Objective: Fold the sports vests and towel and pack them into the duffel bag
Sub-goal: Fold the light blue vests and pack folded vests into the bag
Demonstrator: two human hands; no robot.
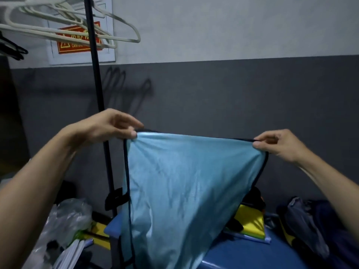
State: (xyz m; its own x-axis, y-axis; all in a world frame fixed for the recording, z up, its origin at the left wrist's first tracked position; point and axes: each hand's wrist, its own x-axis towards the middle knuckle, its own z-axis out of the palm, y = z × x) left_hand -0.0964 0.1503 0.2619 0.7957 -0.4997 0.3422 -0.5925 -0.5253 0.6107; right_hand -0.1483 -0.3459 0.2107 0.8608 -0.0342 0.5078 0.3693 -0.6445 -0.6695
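Hangers [77, 22]: pale, bunched at top left, hung from a rail.
Black hangers [11, 48]: at far left edge, below the pale ones.
Pole [97, 94]: black, upright, with a black clamp low down.
Warning sign [77, 38]: red with yellow marks, on a white wall panel, partly hidden by hangers and pole.
Wall [233, 84]: light above, dark grey below.
Plastic bag [64, 220]: clear, crumpled, lower left on the floor.
Blue surface [252, 253]: at bottom centre.
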